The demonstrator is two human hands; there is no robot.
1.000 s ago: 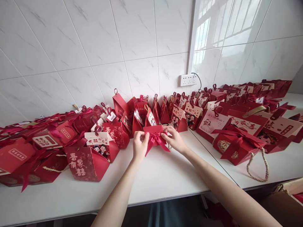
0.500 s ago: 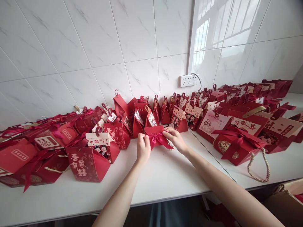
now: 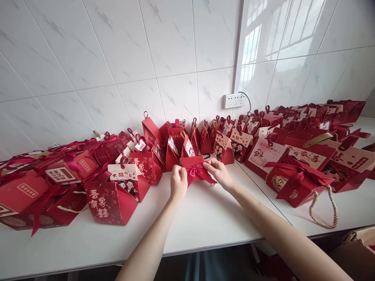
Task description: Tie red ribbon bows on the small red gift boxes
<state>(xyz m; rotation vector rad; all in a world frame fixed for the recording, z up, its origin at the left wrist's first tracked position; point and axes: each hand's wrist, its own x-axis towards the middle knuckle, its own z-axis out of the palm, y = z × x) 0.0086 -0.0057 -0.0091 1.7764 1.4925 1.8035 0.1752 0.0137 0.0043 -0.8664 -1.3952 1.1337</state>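
Observation:
A small red gift box (image 3: pixel 191 160) stands on the white table in front of me, with a magenta satin ribbon (image 3: pixel 197 172) tied in a bow across its front. My left hand (image 3: pixel 178 183) is closed at the left side of the bow, thumb against the curled fingers. On the other side, my right hand (image 3: pixel 218 171) pinches the right part of the bow between thumb and forefinger. The bow's tails hang down between the hands. A bit of twisted cord shows under the right tail. Behind the box stand small red boxes with loop handles (image 3: pixel 189 146).
Red boxes with ribbons (image 3: pixel 70 199) crowd the left side of the white table (image 3: pixel 187 218). A ribboned box with a rope handle (image 3: pixel 301 183) stands at right, before many more boxes. A power strip (image 3: pixel 234 101) is on the tiled wall. A cardboard box (image 3: pixel 356 253) sits below, at right.
The view has shifted very slightly, so everything sits a little farther right. Both hands stay at the bow with almost the same grip.

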